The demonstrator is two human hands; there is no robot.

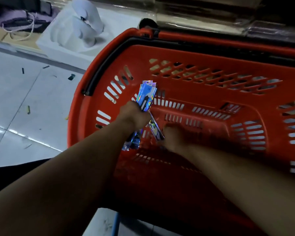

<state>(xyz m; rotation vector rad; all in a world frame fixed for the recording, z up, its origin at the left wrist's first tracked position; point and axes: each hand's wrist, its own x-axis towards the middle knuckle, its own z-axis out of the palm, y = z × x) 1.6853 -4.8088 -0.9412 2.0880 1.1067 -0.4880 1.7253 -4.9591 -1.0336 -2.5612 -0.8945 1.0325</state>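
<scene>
Red basket [194, 53], one: inside it the left grip [134, 114] is clenched round a fanned bundle of holographic packets [146, 94], apparently collecting stock, while the blurred right grip [175, 135] is low beside a further packet [156, 131], open or closed I cannot tell.

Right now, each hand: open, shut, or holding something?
Left hand: grips a bundle of shiny packets over the red basket.
Right hand: blurred, next to a single packet; grip cannot be told.
</scene>
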